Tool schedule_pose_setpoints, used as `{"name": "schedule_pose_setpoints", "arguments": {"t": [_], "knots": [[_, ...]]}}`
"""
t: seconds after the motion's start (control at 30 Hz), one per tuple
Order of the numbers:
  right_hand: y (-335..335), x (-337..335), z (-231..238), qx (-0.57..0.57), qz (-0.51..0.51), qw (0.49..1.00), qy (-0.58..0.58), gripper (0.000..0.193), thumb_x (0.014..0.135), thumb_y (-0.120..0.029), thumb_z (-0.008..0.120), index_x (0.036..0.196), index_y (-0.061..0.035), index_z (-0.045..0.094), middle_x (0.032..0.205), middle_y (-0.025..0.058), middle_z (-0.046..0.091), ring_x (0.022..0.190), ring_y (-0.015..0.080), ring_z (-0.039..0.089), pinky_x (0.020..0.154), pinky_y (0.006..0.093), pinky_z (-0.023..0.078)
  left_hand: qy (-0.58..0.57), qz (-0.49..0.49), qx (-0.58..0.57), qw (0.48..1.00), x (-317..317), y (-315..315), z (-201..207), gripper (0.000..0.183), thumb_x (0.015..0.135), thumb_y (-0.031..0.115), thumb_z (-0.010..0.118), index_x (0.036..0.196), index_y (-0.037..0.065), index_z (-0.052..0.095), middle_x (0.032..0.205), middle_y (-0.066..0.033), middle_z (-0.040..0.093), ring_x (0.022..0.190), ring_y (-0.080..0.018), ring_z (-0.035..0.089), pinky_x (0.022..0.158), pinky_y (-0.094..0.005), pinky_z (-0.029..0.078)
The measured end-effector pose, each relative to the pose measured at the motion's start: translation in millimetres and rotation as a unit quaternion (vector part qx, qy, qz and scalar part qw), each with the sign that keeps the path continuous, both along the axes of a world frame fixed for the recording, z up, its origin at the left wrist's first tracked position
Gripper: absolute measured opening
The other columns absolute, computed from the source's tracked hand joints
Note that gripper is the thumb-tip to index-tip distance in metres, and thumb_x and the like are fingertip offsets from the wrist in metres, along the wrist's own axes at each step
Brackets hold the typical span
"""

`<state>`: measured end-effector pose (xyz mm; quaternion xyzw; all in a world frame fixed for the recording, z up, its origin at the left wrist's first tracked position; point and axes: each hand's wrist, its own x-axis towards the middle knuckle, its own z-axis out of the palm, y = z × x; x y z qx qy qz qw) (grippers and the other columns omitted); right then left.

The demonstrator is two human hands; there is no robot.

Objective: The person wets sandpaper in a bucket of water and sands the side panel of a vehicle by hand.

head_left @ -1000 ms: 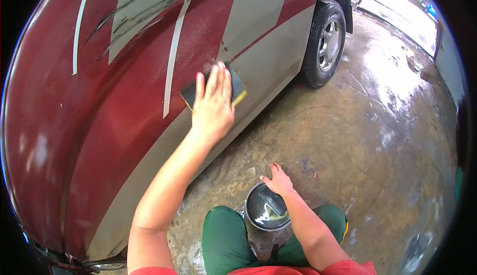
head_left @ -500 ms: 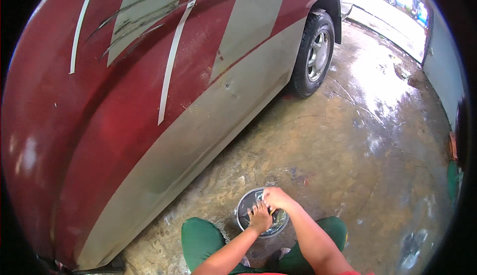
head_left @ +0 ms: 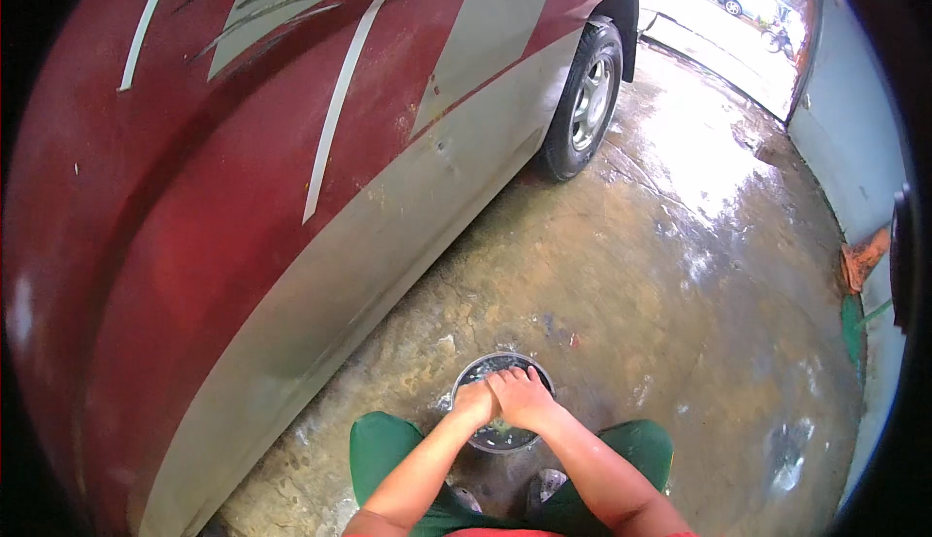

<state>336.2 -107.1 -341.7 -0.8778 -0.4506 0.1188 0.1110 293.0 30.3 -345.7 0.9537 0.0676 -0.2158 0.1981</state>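
Observation:
A round bucket (head_left: 499, 448) stands on the floor between my knees, with dark water and some light foam or bits in it. Over it my two hands meet. My left hand (head_left: 475, 402) is closed, its knuckles up. Against it presses my right hand (head_left: 520, 396), its fingers curled over at the far side. Whatever lies between my palms is hidden from above.
A red and grey vehicle (head_left: 320, 285) with scratched paint and pale strips fills the left side, its wheel (head_left: 587, 100) farther off. The concrete floor (head_left: 641, 314) is wet. A light blue wall (head_left: 849, 129) runs along the right, with an orange object (head_left: 862, 260) beside it.
My hands have come together over the bucket; before, the left was spread with the right beyond it. The right has drawn nearer and lies against the left. The view has shifted slightly.

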Motion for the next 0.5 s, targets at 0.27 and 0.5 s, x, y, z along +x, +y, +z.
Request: {"name": "schedule_pose_setpoints", "arguments": {"t": [0.27,0.5], "knots": [[-30,21,47,0.061,-0.169,0.981,0.068,0.017,0.091,-0.017,0.065,0.107,-0.0126,0.069,0.106,0.0137,0.067,0.105,0.0372,0.068,0.086,0.0533,0.053,-0.169,0.057,-0.086,0.98,-9,64,37,0.016,0.088,0.018,0.064,0.103,0.016,0.071,0.1,-0.0136,0.073,0.096,-0.0373,0.071,0.08,-0.0498,0.056],[-12,10,62,0.048,-0.207,0.949,0.233,0.057,0.087,-0.03,0.068,0.138,-0.0083,0.055,0.118,0.0275,0.069,0.116,0.0467,0.064,0.101,0.0495,0.05,-0.321,-0.198,-0.112,0.919,16,41,65,0.018,0.088,0.012,0.066,0.106,0.008,0.067,0.11,-0.0079,0.068,0.113,-0.0316,0.063,0.094,-0.0453,0.051]]}}
